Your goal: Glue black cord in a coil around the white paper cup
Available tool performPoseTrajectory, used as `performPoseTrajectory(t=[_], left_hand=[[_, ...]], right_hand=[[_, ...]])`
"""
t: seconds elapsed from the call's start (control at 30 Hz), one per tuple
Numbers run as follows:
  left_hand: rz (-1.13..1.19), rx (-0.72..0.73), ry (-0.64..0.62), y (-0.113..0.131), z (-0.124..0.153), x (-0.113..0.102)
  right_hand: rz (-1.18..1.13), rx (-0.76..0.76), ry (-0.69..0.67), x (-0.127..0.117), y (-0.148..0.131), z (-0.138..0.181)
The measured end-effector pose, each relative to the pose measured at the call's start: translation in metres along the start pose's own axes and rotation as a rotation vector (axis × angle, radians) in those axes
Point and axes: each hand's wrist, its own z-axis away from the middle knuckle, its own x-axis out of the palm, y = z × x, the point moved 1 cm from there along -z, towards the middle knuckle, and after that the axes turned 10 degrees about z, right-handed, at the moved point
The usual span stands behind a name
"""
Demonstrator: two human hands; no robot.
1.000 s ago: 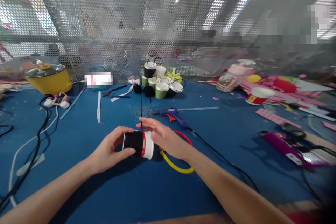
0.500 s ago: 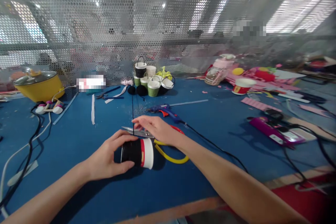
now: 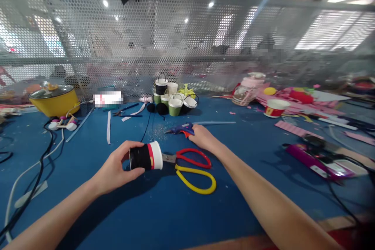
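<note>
My left hand (image 3: 118, 168) is closed round a paper cup (image 3: 157, 155) lying on its side, its opening end toward the right. Black cord (image 3: 140, 158) is wrapped about most of the cup, beside a red band. A strand of cord runs from it back to the black balls (image 3: 151, 108). Around the handle of a blue glue gun (image 3: 181, 128) my right hand (image 3: 202, 136) has closed, the red trigger showing by the fingers. Scissors (image 3: 190, 163) with one red and one yellow handle lie between my hands, blade tips hidden behind the cup.
Small wrapped buckets (image 3: 175, 107) stand at the back, before a perforated metal screen (image 3: 187, 47). On the left are a yellow pot (image 3: 55, 101) and cables; on the right, a purple box (image 3: 318, 164), a red-white cup (image 3: 276, 108) and pink scraps. Pliers (image 3: 125, 110) lie behind.
My right hand has moved from the cord near the scissors right and back onto the glue gun. The cup in my left hand is lifted and turned slightly, uncovering more of the scissors.
</note>
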Motion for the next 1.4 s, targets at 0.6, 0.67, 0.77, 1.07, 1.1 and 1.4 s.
performPoseTrajectory(t=[0.6,0.67,0.77,1.07,1.1,1.4], left_hand=[[-0.013,0.092,0.012,-0.007,-0.003,-0.011],[-0.009,0.104,0.010,-0.009,-0.003,-0.012],[-0.005,0.124,0.013,-0.010,-0.004,-0.015],[-0.111,0.185,0.005,-0.010,-0.005,-0.017],[-0.103,0.176,0.004,-0.010,-0.005,-0.017],[-0.002,0.008,0.040,-0.011,-0.005,-0.017]], right_hand=[[-0.793,-0.280,-0.301,-0.046,-0.043,0.078],[-0.748,-0.289,-0.269,-0.046,-0.046,0.084],[-0.645,-0.272,-0.184,-0.045,-0.048,0.089],[-0.281,-0.476,0.004,-0.039,-0.047,0.098],[-0.263,-0.489,0.018,-0.039,-0.047,0.098],[-0.158,-0.633,0.074,-0.043,-0.052,0.098]])
